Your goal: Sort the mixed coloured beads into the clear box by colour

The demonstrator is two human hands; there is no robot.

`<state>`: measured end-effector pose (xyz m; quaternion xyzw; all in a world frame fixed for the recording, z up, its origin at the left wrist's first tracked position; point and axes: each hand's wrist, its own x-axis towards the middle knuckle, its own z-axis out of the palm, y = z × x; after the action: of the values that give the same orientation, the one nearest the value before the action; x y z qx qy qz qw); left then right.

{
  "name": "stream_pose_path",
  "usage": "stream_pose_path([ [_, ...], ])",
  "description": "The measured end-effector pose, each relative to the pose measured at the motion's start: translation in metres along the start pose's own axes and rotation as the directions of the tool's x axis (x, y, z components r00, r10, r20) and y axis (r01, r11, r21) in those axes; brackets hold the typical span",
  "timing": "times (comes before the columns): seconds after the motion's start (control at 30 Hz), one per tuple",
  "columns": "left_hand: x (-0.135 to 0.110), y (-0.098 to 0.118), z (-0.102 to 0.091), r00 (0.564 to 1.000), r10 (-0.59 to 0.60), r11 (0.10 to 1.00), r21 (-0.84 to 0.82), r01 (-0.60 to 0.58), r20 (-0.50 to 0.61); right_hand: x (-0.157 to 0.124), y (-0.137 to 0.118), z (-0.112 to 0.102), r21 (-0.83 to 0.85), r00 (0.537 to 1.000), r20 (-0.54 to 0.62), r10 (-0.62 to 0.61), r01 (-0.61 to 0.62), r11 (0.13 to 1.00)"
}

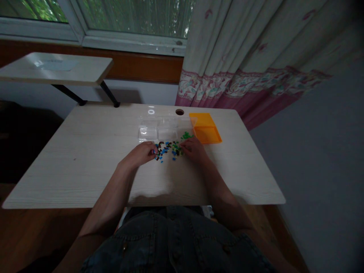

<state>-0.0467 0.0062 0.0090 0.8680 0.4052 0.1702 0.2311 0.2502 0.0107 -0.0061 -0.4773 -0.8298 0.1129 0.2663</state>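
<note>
Plainly, the thing in hand was a loose scatter of tiny pieces [167,148] in blue, green and dark brown. There were too many, and they were too small, to count singly or to read any lettering on them. They lay in one low pile on the pale wood-grain table [85,163], near its middle and just in front of the person. A smaller clump of green bits [187,135] sat just beyond the pile's right end.

The left hand [141,153] rested palm-down with its fingertips drawn together at the pile's left edge, touching blue pieces. Whether it pinched one could not be told. The right hand [195,148] lay curled over the pile's right edge, fingers bent onto the pieces, and its grip was equally unclear.

Just behind the pile stood one clear plastic tray [159,129] divided into compartments, its count blurred by glare. One orange tray [207,131] sat beside it on the right. One round hole [179,112] pierced the tabletop near the far edge. A second, smaller table [57,68] stood at the left under the window [127,19], and a flowered curtain [241,76] with a pink hem hung at the right.
</note>
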Motion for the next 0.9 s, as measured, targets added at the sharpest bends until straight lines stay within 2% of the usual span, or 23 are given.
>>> stream_pose_path([
  [0.33,0.001,0.007,-0.001,1.000,-0.007,1.000,0.022,0.006,0.030,0.001,0.000,0.000,-0.009,1.000,0.006,-0.007,0.008,1.000],
  [0.6,0.004,0.008,0.007,1.000,-0.001,0.998,0.063,0.000,0.010,0.000,0.000,0.000,0.009,1.000,-0.004,-0.001,0.001,1.000],
  [0.9,0.005,0.021,0.004,0.999,-0.018,0.996,0.085,0.016,0.030,0.000,0.000,0.001,0.022,1.000,-0.024,-0.010,0.011,1.000],
])
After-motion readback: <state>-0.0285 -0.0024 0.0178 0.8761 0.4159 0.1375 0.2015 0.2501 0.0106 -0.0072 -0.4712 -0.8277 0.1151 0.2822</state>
